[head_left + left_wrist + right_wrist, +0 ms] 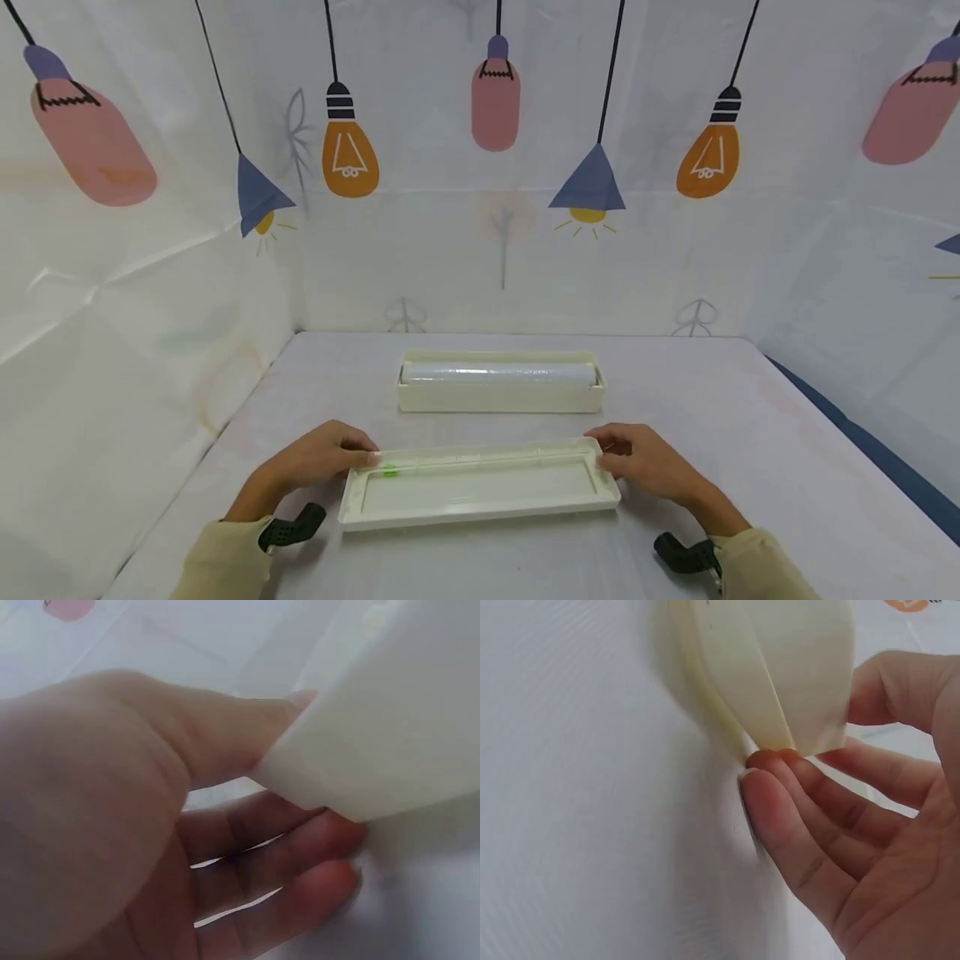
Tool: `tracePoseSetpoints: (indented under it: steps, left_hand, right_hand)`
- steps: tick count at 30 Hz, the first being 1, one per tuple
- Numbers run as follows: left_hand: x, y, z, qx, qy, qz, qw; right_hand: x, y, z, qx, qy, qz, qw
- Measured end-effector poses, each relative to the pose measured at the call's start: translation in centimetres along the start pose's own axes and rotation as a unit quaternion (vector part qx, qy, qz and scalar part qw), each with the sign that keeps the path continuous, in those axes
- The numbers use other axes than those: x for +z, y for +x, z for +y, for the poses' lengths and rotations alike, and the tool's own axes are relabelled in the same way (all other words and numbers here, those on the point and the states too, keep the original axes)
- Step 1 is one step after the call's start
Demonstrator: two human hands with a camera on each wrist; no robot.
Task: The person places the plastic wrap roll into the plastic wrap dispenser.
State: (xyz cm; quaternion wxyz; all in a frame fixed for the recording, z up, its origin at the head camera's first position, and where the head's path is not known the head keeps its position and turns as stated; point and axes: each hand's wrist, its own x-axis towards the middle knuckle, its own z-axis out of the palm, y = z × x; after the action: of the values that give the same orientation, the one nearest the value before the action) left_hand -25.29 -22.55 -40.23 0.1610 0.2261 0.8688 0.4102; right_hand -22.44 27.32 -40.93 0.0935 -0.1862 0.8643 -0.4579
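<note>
A cream plastic lid (487,492), long and shallow with a raised rim, lies between the two hands in the head view, its inner side facing up. Near its left end is a small green mark (390,472). The left hand (322,458) pinches the left end, thumb on top and fingers beneath. At the opposite end the right hand (645,462) grips the lid, and the right wrist view shows fingertips under its edge (780,682). Behind stands a matching cream box (501,400) holding a roll of clear plastic wrap (498,373).
The white-covered table (720,417) meets a white curtain (420,250) printed with lamps and bulbs at the back and sides. A blue strip (862,433) runs along the right table edge. Black wrist cameras (294,527) sit below both hands.
</note>
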Motion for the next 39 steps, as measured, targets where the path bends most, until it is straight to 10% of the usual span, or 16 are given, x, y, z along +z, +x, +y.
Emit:
tracePoseSetpoints:
  steps: [20, 33, 39]
  left_hand:
    - [0.9, 1.4, 0.3, -0.089, -0.106, 0.173, 0.9751]
    - [1.6, 1.7, 1.1, -0.118, -0.156, 0.169, 0.9659]
    - [1.5, 1.8, 1.4, -0.101, -0.171, 0.187, 0.9622]
  right_hand:
    - [0.1, 0.1, 0.2, -0.028, 0.048, 0.140, 0.989]
    - [0.4, 0.1, 0.1, -0.091, 0.040, 0.227, 0.969]
    - [0.2, 0.1, 0.1, -0.041, 0.074, 0.226, 0.971]
